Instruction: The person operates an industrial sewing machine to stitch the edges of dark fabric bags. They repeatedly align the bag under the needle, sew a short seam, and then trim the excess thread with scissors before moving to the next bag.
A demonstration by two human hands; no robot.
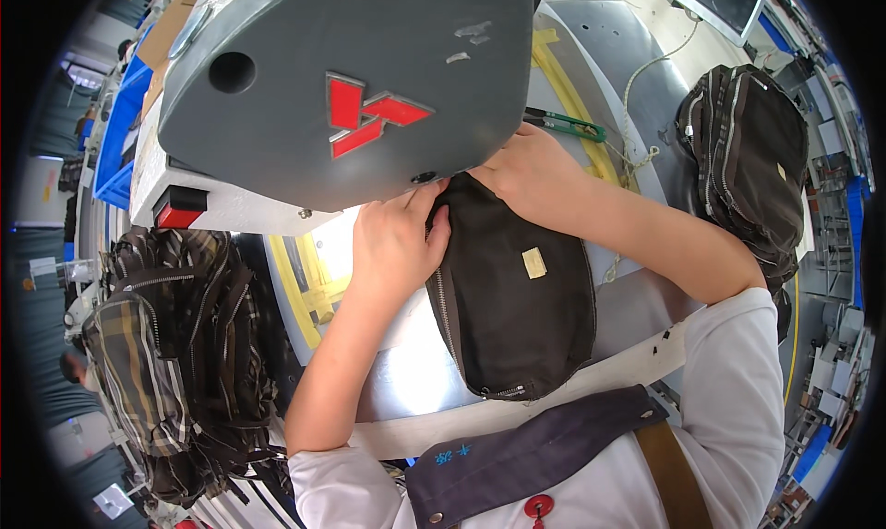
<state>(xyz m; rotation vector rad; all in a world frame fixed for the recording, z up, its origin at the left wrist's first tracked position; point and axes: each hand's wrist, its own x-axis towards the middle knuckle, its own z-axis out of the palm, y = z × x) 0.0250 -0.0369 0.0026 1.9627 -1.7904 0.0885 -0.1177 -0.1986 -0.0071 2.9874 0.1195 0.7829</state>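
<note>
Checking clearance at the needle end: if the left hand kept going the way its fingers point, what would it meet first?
Most likely the grey machine head: the left hand presses the black pouch, its fingers aimed under it. Depth is unclear.

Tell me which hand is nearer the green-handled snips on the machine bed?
Right. The right hand lies just below the snips, almost touching them, gripping the dark bag. The left hand holds the bag's other edge, farther left.

hands (461, 206) — both gripping black pouch (512, 289) | under grey machine head (351, 77) | plaid bags (175, 344) left
</note>
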